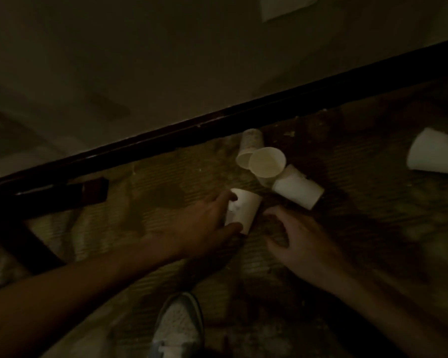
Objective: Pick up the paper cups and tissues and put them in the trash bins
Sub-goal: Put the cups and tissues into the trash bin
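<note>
Reaching down to the carpeted floor [373,215], the person's left hand [204,223] gripped a white paper cup [243,213] that lay on its side. The thumb sat against the near side of its wall and the fingers curled over the far side. The right hand [303,241] hung just right of that cup with its fingers spread and loosely bent, holding nothing. In the dim, blurred view it did not appear to touch the cup.

Just beyond, three more cups lay bunched against one another near the dark baseboard [217,122]. There was a patterned cup [250,148], an open-mouthed cup [267,162] facing upward, and a tipped cup [298,188] on its side to their right. A further cup [435,157] lay well apart at the far right. No tissue or trash bin showed. A pale shoe [179,329] stood at the near edge.

The cups were probably very light and thin-walled, so a hard squeeze at mid-wall would likely have dented or folded them. The rolled lip looked like the stiffest part. A gentle hold around the wall close to the rim, or fingers hooked inside the mouth, seemed the safest grip. If they were empty, as they seemed to be, they could likely have been nested to carry several at once. Any leftover liquid could not be judged in this light.
</note>
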